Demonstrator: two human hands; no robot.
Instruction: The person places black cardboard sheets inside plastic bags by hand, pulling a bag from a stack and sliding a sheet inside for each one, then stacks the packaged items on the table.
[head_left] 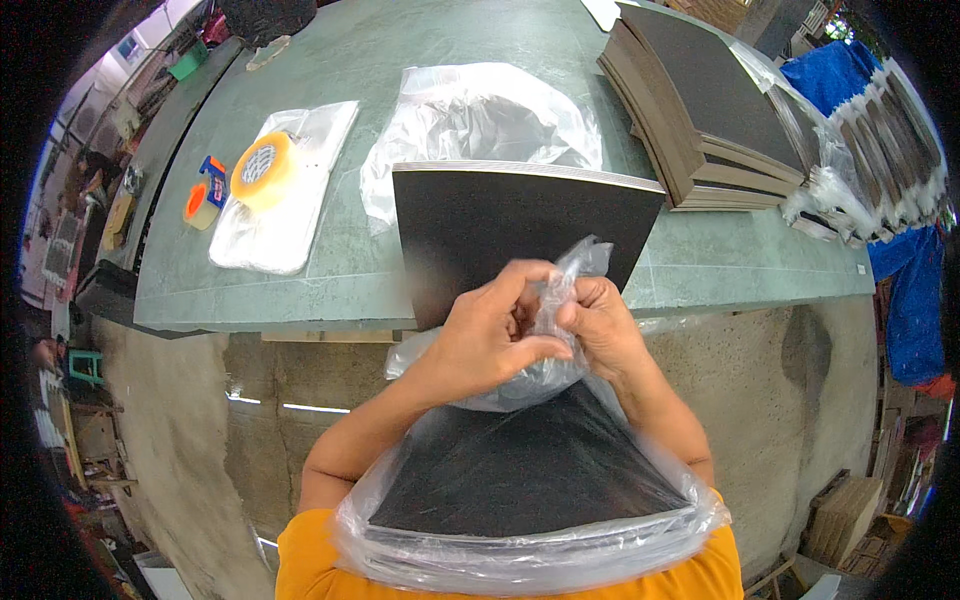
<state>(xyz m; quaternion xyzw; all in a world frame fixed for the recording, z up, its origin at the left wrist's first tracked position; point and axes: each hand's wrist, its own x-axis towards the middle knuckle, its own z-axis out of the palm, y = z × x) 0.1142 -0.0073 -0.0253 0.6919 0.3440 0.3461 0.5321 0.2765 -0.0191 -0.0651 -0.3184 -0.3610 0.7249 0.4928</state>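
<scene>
My left hand curls its fingers round the bunched neck of a clear plastic bag. Pressed against the other side of that neck, my right hand pinches the twisted film between thumb and fingers. Inside the bag, a black flat panel leans toward my chest, with loose film folded over its near edge. Beyond my hands, a second black panel with a pale layered top edge stands tilted at the table's front edge. Its lower part is hidden by my hands and the bag.
On the green table lie crumpled clear plastic and a stack of flat plastic bags with a tape roll on top. A smaller tape dispenser sits beside it. Black panels are piled at right, near wrapped bundles.
</scene>
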